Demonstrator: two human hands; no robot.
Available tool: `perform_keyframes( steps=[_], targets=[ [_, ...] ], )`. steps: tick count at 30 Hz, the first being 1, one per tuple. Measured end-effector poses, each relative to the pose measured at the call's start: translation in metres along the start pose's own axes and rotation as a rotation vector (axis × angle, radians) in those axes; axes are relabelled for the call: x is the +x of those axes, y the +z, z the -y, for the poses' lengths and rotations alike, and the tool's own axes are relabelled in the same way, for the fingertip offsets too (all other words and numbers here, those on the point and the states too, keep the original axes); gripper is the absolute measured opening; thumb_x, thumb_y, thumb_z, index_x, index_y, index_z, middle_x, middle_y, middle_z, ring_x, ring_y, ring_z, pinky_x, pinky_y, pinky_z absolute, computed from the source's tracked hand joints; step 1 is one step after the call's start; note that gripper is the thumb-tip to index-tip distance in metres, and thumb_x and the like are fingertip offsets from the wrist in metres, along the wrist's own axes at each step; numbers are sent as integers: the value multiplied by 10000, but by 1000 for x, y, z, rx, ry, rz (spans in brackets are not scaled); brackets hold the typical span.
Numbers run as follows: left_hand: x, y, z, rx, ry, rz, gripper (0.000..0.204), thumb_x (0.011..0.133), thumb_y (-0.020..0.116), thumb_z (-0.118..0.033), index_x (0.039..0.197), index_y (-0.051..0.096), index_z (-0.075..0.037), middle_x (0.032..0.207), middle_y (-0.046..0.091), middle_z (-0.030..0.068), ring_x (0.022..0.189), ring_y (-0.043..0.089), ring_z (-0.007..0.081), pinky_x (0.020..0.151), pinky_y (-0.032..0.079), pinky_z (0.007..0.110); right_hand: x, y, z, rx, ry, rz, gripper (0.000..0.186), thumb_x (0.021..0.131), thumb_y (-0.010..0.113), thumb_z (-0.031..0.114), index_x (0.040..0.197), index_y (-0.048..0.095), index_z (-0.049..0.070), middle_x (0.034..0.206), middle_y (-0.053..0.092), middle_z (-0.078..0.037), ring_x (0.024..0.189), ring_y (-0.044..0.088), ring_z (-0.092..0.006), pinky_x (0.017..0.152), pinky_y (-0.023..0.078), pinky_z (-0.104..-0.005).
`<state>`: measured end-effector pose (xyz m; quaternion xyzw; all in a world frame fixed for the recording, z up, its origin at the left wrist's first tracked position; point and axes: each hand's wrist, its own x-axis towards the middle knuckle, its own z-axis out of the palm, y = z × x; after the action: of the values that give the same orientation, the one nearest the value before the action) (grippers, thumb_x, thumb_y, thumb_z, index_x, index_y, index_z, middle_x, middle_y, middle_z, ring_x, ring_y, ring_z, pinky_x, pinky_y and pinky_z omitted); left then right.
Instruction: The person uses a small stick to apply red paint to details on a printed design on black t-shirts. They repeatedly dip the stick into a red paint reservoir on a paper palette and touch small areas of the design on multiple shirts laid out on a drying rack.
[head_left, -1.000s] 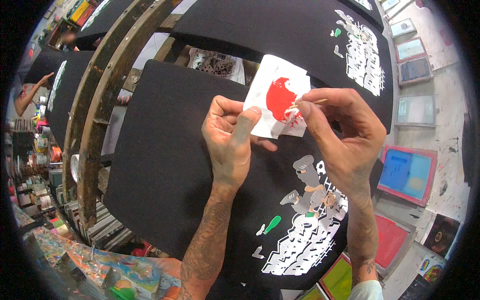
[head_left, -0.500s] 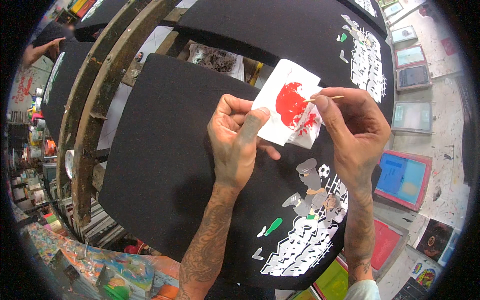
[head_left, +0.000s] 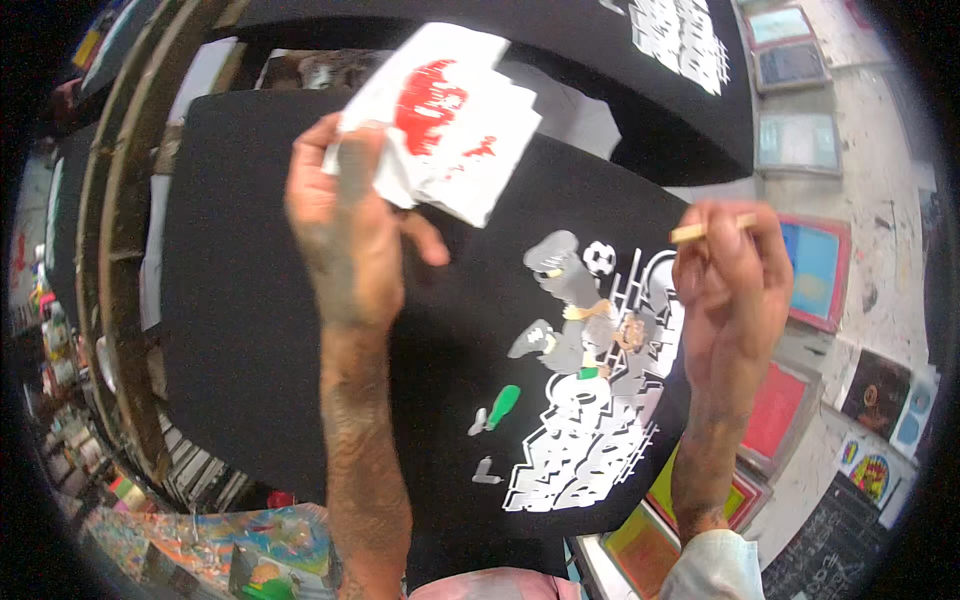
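Observation:
My left hand (head_left: 345, 220) grips a folded white paper (head_left: 485, 115) bearing a blot of red paint, raised over the upper left of a black fabric-covered board (head_left: 240, 290). My right hand (head_left: 735, 270), at the board's right edge, is closed on a small light wooden stick (head_left: 689, 233), apart from the paper. Below and between my hands, the board carries a printed design (head_left: 570, 440) of white blocky lettering, grey shoes and figure, a soccer ball and a small green shape.
Another printed black board (head_left: 680, 140) lies beyond. Wooden beams (head_left: 135, 230) run along the left. Framed screens (head_left: 775, 410) lean or lie along the right. A paint-spattered surface (head_left: 200, 530) is at lower left, near shelves of cluttered containers (head_left: 50, 340).
My left hand has moved up and left with the paper. My right hand has drawn away from it, rightward and downward, still holding the stick. The camera's view has shifted.

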<state>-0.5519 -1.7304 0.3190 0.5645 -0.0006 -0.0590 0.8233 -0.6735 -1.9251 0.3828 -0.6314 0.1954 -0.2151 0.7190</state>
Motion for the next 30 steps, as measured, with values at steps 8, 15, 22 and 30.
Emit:
perform_keyframes(
  steps=[8,15,22,30],
  targets=[
    [-2,3,0,270,16,-3,425,1010,524,-395,1127,508,14,780,654,112,488,595,96,378,488,219,-84,-75,-40,-222,-33,-28,149,871,678,-77,980,594,-21,959,683,-167,905,677,-195,766,554,-293],
    [2,-12,6,282,120,58,448,1045,442,-406,1151,532,20,898,693,171,502,604,104,417,500,211,-79,-67,-49,-386,-218,14,189,818,710,-119,971,631,-40,933,701,-189,875,695,-209,773,558,-295],
    [2,-16,7,250,122,86,449,1053,439,-391,1169,529,33,924,693,185,531,629,113,437,522,210,-75,-67,-58,-390,-248,39,183,801,722,-120,951,648,-47,913,705,-191,836,695,-181,696,552,-256],
    [3,-20,9,245,117,116,428,1055,443,-379,1182,535,19,920,693,183,520,635,123,432,522,204,-73,-67,-59,-440,-272,87,193,803,720,-113,966,650,-38,915,707,-185,828,701,-166,671,558,-246]
  ],
)
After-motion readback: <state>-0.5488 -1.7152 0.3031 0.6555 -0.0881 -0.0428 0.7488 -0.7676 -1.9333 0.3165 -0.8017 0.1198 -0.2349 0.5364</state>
